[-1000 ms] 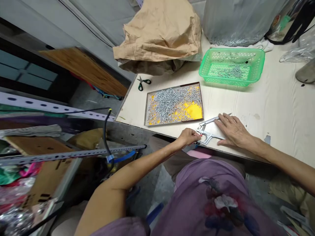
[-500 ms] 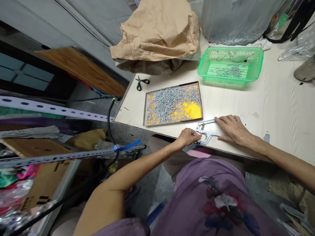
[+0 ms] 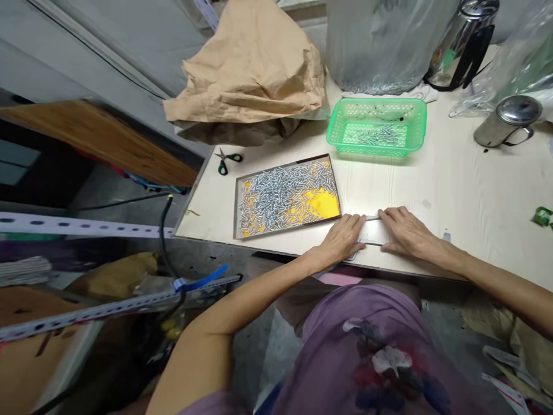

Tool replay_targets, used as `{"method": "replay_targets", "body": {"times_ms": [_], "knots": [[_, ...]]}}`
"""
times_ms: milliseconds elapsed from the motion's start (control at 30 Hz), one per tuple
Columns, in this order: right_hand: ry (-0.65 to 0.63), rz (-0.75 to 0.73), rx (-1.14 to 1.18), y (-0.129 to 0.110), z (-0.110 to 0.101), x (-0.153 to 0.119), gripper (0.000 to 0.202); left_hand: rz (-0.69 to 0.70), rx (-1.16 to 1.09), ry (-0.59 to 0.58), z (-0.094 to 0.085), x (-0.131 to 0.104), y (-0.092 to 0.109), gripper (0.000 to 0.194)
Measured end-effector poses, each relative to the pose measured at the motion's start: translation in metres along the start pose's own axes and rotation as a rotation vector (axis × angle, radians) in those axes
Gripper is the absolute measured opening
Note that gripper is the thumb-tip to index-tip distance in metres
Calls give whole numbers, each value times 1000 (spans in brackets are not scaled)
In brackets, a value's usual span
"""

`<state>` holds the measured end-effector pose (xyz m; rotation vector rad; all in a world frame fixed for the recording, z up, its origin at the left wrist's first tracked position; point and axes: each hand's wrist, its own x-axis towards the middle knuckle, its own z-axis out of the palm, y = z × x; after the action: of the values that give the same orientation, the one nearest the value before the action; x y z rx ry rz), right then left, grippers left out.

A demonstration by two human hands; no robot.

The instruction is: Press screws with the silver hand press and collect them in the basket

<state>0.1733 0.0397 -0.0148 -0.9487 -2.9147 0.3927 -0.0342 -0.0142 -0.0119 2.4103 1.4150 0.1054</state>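
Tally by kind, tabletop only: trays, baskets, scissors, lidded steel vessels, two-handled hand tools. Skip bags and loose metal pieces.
Shallow tray: 1
Green basket: 1
Scissors: 1
Lidded steel vessels: 2 (tall jug, mug)
Hand tool, partly hidden by the hands: 1
Total: 6

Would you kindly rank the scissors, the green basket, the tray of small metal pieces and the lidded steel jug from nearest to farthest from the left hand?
From the left hand:
1. Tray, just beyond it, mostly to its left.
2. Green basket, farther back, slightly right.
3. Scissors, far left, near the table's edge.
4. Lidded steel jug, back right.
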Motion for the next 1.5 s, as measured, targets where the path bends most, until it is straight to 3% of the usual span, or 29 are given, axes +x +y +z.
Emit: {"method": "replay_targets", "body": {"times_ms": [200, 433, 600, 733, 767, 900, 1067, 1167, 1233, 1300, 1433, 1500], "knots": [[-29, 52, -66, -7, -9, -3, 46, 28, 79, -119, -7, 21, 11, 54], [-102, -22, -29, -6, -16, 4, 9, 65, 45, -175, -13, 27, 8, 16], [-122, -6, -29, -4, -10, 11, 24, 11, 11, -151, -5, 31, 7, 11], [-105, 29, -10, 0, -10, 13, 15, -11, -23, -74, 1, 30, 5, 8], [-97, 27, 7, 3, -11, 12, 12, -22, -23, -45, 3, 28, 5, 11], [-77, -53, 119, 24, -16, 12, 41, -66, -12, 140, 25, 14, 14, 35], [-24, 3, 149, 48, -13, 18, 26, 59, -82, 261, 64, -7, 39, 36], [31, 76, 56, 50, -14, 32, 24, 92, -124, 272, 73, -12, 48, 36], [72, 115, -50, 39, -17, 42, 23, 85, -153, 270, 70, -11, 49, 37], [74, 50, -122, 16, -18, 50, 20, 80, -180, 248, 66, -8, 49, 37], [-112, -381, -74, -41, -11, 63, 15, 76, -173, 163, 62, -13, 52, 30], [-159, -486, -63, -59, -2, 68, 16, 169, -167, 174, 62, -27, 53, 29]]}}
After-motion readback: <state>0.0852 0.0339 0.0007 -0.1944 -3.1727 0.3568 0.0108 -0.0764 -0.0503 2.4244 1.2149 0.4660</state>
